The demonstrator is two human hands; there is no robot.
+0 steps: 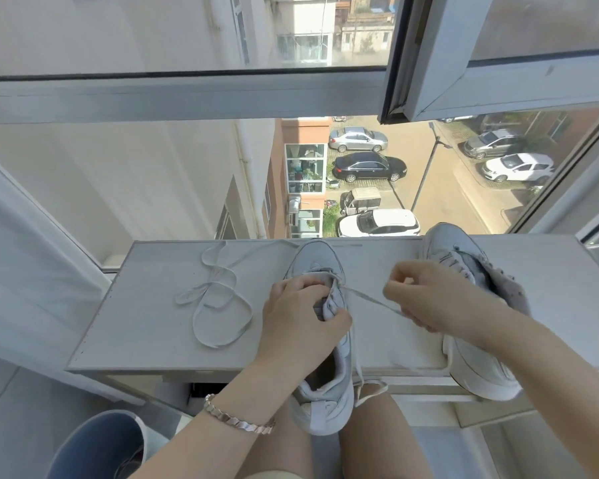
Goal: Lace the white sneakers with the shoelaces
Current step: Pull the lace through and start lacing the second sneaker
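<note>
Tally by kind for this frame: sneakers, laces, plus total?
Sneakers: 2, middle sneaker, right sneaker
Shoelaces: 2, loose shoelace, threaded shoelace
Total: 4

In front of me is a white table (135,305) by a big window (187,95). One pane (498,81) is swung open. Sunlight falls on cars (369,166) parked down below. A blue bin (94,444) stands on the floor at my left.
</note>
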